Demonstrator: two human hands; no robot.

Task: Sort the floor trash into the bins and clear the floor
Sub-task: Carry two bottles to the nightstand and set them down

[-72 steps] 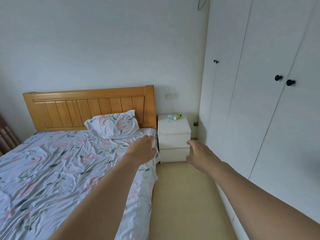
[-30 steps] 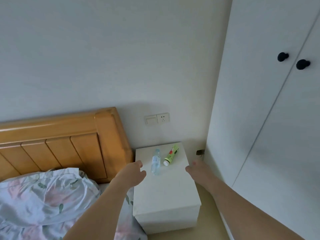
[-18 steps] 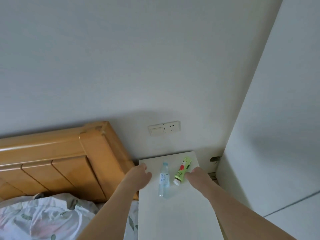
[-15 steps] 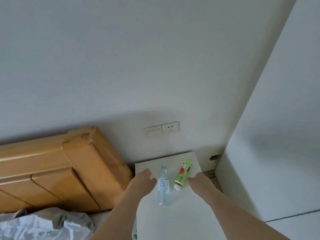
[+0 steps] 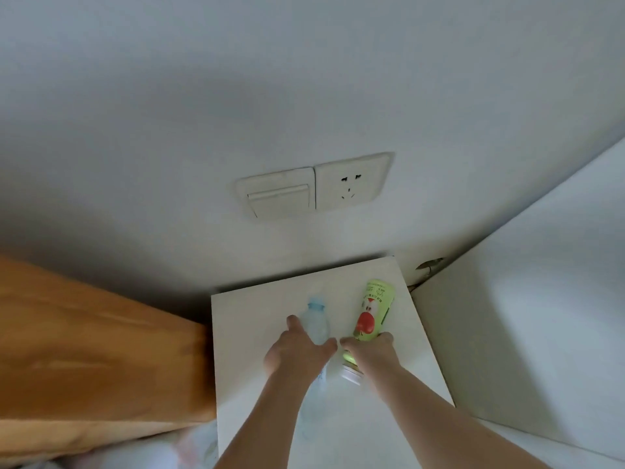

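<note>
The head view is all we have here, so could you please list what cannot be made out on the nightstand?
- Clear bottle: lower body hidden under the left hand; motion blur.
- Green bottle: neck covered by the right hand; label text too small.
- Both grips: the fingers curl out of sight.
- Nightstand: front cut off by the bottom edge.

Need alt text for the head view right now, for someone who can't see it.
Both hands reach onto a white nightstand: the left hand closes around a clear water bottle, the right hand around a green bottle lying beside it. A switch and socket sit on the wall above, a wooden headboard at left.
</note>
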